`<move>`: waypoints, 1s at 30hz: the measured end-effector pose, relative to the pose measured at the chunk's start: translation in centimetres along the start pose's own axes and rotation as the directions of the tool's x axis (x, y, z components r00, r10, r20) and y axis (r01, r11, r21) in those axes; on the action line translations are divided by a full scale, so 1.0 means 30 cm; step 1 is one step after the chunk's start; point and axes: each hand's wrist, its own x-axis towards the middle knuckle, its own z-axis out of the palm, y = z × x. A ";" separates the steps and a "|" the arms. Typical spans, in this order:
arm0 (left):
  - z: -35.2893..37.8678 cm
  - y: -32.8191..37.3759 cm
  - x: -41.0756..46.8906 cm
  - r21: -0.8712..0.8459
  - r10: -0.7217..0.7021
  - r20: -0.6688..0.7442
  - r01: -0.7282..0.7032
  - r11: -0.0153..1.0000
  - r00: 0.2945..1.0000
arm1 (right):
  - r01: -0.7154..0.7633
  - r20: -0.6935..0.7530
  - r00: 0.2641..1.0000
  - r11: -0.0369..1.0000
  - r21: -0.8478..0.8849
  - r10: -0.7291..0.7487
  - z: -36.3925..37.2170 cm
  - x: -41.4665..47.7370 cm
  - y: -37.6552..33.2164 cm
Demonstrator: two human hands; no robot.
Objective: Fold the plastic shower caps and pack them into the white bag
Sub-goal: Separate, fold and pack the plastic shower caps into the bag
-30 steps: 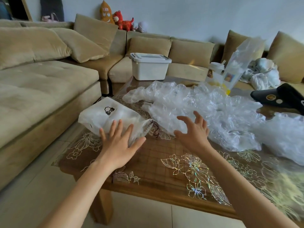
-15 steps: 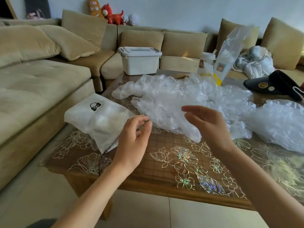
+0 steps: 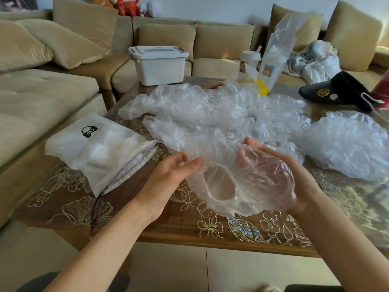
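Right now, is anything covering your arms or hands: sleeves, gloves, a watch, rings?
No. Both forearms are bare down to the frame's bottom edge, with no sleeves in view. The left hand and the right hand wear no gloves, and I see no watch, bracelet or rings on the parts that show.

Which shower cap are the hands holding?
The shower cap spread between the left hand and right hand, its round opening showing. The other caps lie crumpled on the table, untouched.
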 end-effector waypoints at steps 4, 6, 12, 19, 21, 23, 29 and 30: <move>0.027 0.000 -0.016 -0.046 0.017 -0.169 -0.025 0.999 0.985 | -0.048 -0.018 0.999 0.989 -0.136 0.046 -0.063 -0.006 -0.026; 0.041 -0.015 -0.013 0.019 0.044 -0.245 -0.040 0.999 0.969 | -0.086 0.032 0.995 0.965 -0.246 0.097 -0.092 -0.011 -0.030; 0.041 -0.049 -0.011 0.168 0.036 -0.324 0.021 0.986 0.945 | 0.009 -0.101 0.992 0.846 -0.534 -0.074 -0.147 0.027 0.039; 0.013 -0.071 -0.005 0.379 0.098 -0.416 0.074 0.922 0.904 | 0.035 -0.190 0.945 0.663 -0.748 -0.265 -0.188 0.041 0.036; -0.005 -0.076 -0.007 0.470 0.076 -0.402 0.134 0.873 0.912 | 0.033 -0.178 0.941 0.600 -0.799 -0.289 -0.189 0.038 0.043; -0.024 -0.082 -0.017 0.673 0.102 -0.364 0.186 0.716 0.926 | 0.054 -0.130 0.926 0.464 -0.884 -0.354 -0.184 0.031 0.054; -0.040 -0.076 0.001 0.847 0.265 -0.273 0.100 0.523 0.925 | 0.259 0.348 0.637 -0.235 -0.937 -0.687 -0.123 0.002 0.146; -0.034 -0.079 0.009 0.846 0.218 -0.259 0.112 0.521 0.941 | 0.302 0.382 0.629 -0.240 -0.923 -0.677 -0.116 0.005 0.168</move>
